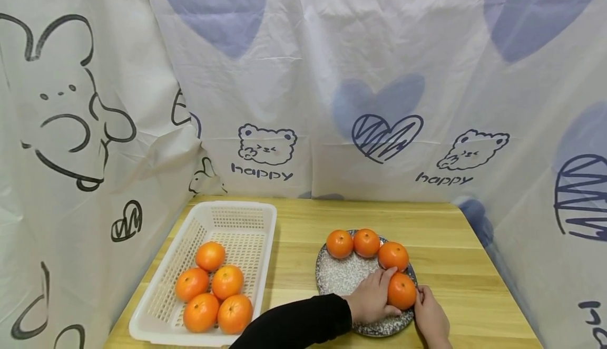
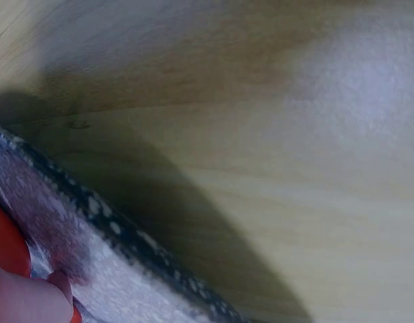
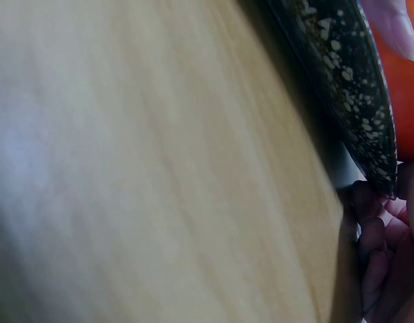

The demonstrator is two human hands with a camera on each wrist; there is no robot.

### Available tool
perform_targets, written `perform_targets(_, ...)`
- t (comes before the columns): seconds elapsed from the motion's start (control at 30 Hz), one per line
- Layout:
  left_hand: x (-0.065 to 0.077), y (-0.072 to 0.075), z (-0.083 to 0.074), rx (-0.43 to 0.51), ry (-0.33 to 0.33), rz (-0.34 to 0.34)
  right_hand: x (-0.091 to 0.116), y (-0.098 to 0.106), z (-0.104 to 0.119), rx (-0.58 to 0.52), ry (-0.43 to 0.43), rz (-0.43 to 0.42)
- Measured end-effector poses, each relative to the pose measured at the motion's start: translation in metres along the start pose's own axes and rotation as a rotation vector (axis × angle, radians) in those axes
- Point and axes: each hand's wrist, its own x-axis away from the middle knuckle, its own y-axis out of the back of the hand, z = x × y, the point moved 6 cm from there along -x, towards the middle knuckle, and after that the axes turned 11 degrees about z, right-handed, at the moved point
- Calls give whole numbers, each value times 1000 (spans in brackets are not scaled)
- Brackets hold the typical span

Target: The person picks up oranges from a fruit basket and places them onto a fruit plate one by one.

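On the speckled dark-rimmed plate (image 1: 343, 275), several oranges follow the far and right rim. The left hand (image 1: 372, 297) reaches over the plate and holds the nearest orange (image 1: 401, 291), fingers on its far side and thumb at its near side. In the left wrist view its thumb (image 2: 31, 299) shows beside that orange (image 2: 6, 245), above the plate's pale surface. At the plate's right edge, the right hand (image 1: 430, 314) grips the rim. The right wrist view has its curled fingers (image 3: 371, 235) under the plate rim (image 3: 351, 94).
To the left stands a white perforated plastic basket (image 1: 267, 243) with several oranges (image 1: 211, 291) gathered at its near end. Both rest on a light wooden table (image 1: 455, 233). Printed cloth (image 1: 327, 90) hangs behind and along both sides.
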Motion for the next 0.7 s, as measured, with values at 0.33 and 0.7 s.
perform_targets(0.33, 9, 43, 5, 41, -72, 70, -1, 0, 0, -3, -11, 0)
perform_targets(0.7, 54, 190, 73, -29, -32, -100, -1, 0, -2, -3, -16, 19)
